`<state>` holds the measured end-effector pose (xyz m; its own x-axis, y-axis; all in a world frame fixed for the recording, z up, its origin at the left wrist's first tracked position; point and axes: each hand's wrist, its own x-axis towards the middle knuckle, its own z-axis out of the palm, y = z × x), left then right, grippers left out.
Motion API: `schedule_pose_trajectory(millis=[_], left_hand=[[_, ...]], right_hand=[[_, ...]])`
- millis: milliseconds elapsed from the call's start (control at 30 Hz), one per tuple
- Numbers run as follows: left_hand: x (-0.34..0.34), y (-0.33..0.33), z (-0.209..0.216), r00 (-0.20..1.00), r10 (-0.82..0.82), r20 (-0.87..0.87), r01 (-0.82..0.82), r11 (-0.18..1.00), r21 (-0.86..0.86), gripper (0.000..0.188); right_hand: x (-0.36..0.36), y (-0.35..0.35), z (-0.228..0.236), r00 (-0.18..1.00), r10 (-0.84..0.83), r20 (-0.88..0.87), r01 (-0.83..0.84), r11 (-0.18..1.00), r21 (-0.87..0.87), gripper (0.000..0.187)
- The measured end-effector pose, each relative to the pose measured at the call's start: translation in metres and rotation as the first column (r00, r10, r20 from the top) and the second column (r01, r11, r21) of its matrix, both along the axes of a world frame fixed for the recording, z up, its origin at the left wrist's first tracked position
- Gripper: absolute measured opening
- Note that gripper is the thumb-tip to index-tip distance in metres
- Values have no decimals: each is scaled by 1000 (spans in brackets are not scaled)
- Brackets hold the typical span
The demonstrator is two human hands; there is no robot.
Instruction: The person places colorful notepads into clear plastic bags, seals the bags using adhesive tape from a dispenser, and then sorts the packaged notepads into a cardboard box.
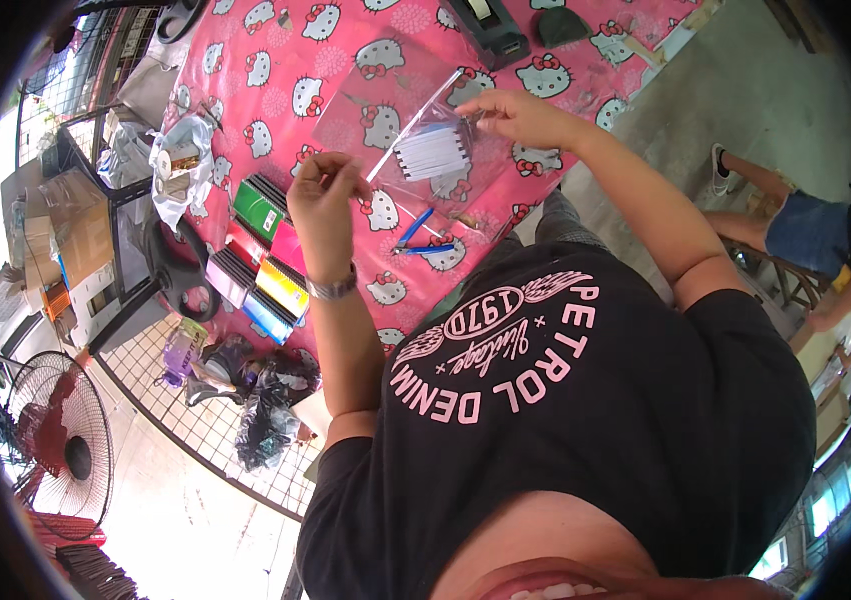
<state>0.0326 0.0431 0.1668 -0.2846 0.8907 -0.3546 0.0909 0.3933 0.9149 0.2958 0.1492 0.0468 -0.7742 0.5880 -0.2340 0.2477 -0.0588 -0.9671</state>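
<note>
A clear plastic bag (490,165) lies on the pink cartoon-print tablecloth (275,95), with a white strip (415,125) running slantwise across it. Inside it shows a stack of white slips (432,153) with notched edges. My left hand (328,200) is at the strip's lower left end, its fingers curled and pinched at the bag's edge. At the bag's upper right, my right hand (525,118) pinches the film near the strip. Two blue pens, one upper (415,227) and one lower (425,248), rest on the cloth between my hands and my body.
Left of my left hand sit several spiral notebooks (258,207) in bright colours. A black tape dispenser (490,35) and a dark green object (560,27) stand at the far edge. A white plastic bag (182,170) is at left, a fan (60,450) lower left. Another person (805,240) sits at right.
</note>
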Motion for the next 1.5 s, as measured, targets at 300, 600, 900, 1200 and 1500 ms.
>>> schedule_pose_trajectory(millis=[300,600,900,1200,1500], left_hand=[[-21,11,-117,681,-240,691,369,929,-41,68],[12,-20,-38,675,-319,-666,576,792,203,53],[11,-34,-11,676,47,-736,321,880,351,5],[40,-25,-43,935,23,-354,-44,998,-52,17],[31,-19,-17,967,-86,-241,37,979,-200,20]], right_hand=[[-29,8,13,986,163,22,-163,986,-16,47],[-30,8,7,995,62,78,-70,992,108,51],[-22,-1,2,1000,-10,16,11,1000,-10,49],[-31,-8,-1,1000,10,22,-12,998,69,48],[-33,-3,-5,999,-8,-42,11,997,75,49]])
